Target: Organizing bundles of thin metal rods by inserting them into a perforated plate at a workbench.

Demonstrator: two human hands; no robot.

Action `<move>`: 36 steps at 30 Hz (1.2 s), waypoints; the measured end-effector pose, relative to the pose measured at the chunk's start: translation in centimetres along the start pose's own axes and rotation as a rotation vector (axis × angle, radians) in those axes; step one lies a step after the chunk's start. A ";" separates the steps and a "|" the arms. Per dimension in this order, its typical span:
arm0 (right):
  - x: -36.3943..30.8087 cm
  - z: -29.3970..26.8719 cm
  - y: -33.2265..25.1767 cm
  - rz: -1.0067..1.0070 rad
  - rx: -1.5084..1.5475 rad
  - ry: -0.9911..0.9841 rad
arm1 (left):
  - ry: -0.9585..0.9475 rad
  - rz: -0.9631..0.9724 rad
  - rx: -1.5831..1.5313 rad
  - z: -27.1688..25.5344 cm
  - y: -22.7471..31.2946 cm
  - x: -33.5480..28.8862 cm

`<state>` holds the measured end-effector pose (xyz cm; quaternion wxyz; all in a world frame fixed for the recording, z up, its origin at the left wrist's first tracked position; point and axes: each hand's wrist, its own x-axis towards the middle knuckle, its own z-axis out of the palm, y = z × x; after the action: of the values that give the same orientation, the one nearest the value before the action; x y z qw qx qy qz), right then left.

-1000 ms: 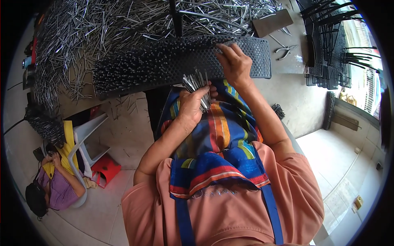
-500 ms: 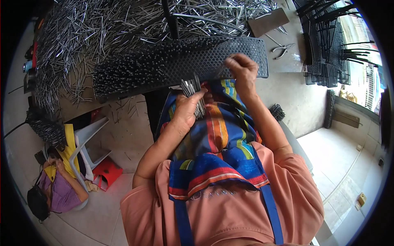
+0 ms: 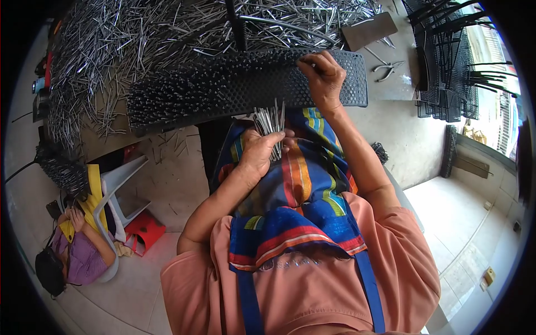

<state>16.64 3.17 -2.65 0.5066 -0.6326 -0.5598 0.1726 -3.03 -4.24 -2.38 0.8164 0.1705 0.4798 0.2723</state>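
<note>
A long black perforated panel [image 3: 346, 89] lies across the near edge of the table, just past my lap. Short dark metal pins stand crowded in the holes of its left part and along its far edge; the right part shows bare holes. My left hand [image 3: 261, 152] grips an upright bundle of thin silvery metal strips [image 3: 268, 120] in front of the panel's near edge. Over the panel's far side, right of its middle, my right hand [image 3: 325, 81] is closed in a pinch. Whatever its fingertips hold is too small to make out.
Loose metal strips [image 3: 139, 39] heap the table behind the panel. A brown flat plate [image 3: 368, 32] and pliers [image 3: 387, 70] lie at the right. Black mesh racks [image 3: 444, 61] stand farther right. At the lower left another person [image 3: 84, 245] sits by a grey plastic chair [image 3: 120, 181].
My right hand has moved up and slightly left, toward the panel's far edge. The strips in my left hand have fanned out a little. The seated person has shifted slightly.
</note>
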 end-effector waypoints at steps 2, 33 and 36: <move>0.1 0.2 -0.3 0.041 -0.066 0.007 | 0.031 0.000 -0.036 0.0 0.0 0.4; -3.7 -0.2 -4.0 0.684 0.275 -0.567 | -0.024 0.015 -0.120 0.8 1.5 0.4; -3.9 -0.3 -3.1 0.856 0.450 -0.644 | 0.000 -0.006 -0.215 0.8 1.7 -0.3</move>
<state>13.99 -0.83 -1.34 0.3179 -0.5950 -0.3295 0.6605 -2.94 -3.04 -0.91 0.8307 0.0805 0.4485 0.3198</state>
